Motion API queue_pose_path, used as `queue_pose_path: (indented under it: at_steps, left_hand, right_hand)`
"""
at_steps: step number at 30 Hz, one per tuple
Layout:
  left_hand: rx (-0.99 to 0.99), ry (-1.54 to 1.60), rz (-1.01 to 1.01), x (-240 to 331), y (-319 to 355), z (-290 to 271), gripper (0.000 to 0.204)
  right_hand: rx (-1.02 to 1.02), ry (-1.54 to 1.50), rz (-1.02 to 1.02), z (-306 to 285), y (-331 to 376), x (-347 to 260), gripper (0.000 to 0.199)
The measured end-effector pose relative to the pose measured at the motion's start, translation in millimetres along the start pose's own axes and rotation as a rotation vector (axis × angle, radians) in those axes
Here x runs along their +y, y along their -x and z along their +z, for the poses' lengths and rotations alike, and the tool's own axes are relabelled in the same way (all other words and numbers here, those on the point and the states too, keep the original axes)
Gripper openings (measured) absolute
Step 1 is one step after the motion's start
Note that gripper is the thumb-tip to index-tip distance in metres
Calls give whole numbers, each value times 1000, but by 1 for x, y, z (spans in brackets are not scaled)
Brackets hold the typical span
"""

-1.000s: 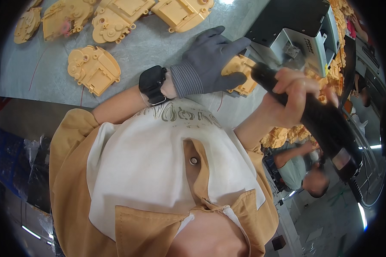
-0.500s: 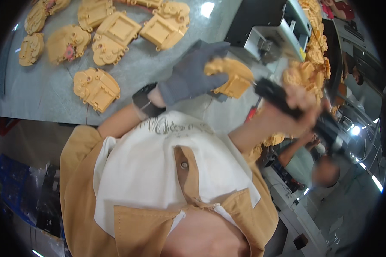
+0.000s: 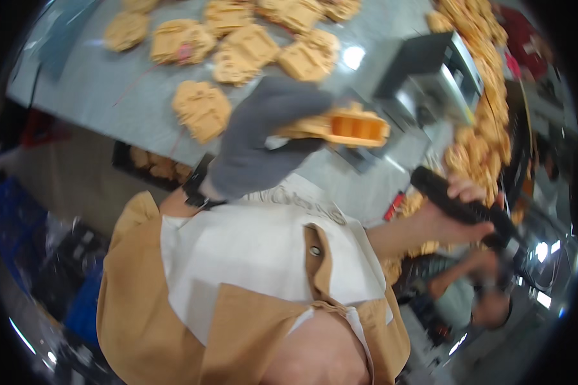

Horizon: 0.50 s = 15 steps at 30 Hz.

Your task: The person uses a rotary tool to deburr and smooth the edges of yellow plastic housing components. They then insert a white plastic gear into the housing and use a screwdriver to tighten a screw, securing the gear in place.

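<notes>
Your gloved left hand point(image 3: 263, 131) grips a yellow casing point(image 3: 359, 128) over the table point(image 3: 90, 96); your right hand point(image 3: 453, 208) wraps a black driver point(image 3: 433, 186), clear of it. Whether casings lying far left point(image 3: 246, 54) are finished, I cannot tell.

Beyond the left hand's point(image 3: 260, 138) grip on a yellow part point(image 3: 359, 130), a cluster of yellow housings point(image 3: 245, 54) barred the way, with a lone housing point(image 3: 201, 110) just left. Bare tabletop point(image 3: 358, 77) opened between cluster and boxy machine point(image 3: 420, 61). Rightward, a gap led toward the right hand's point(image 3: 446, 218) black tool point(image 3: 433, 186), a yellow heap point(image 3: 478, 154) blocking beyond.
</notes>
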<state>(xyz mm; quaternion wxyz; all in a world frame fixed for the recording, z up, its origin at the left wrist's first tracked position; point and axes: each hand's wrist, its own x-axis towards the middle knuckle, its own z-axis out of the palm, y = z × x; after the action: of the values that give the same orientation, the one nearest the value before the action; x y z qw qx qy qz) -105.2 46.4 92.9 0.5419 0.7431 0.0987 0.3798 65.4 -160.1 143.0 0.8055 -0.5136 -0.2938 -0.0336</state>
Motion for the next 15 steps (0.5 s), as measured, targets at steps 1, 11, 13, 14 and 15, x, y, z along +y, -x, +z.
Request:
queue_pose_path:
  at_steps: [1, 11, 13, 14, 15]
  left_hand:
    - [203, -68, -214, 15, 20, -21, 48]
    - [557, -944, -955, -87, 217, -195, 44]
    - [636, -1075, -328, -6, 128, -137, 47]
    - [451, -1058, -162, 13, 83, -121, 49]
    - [195, -1075, -50, 24, 59, -103, 51]
  right_hand:
    - [-19, -5, -2, -2, 2, 1, 58]
    - [-152, -15, 83, 54, 18, 31, 46]
    - [-138, -28, 90, 45, 23, 23, 44]
    - [-123, -21, 96, 40, 25, 18, 44]
    - [-33, 6, 85, 37, 28, 13, 44]
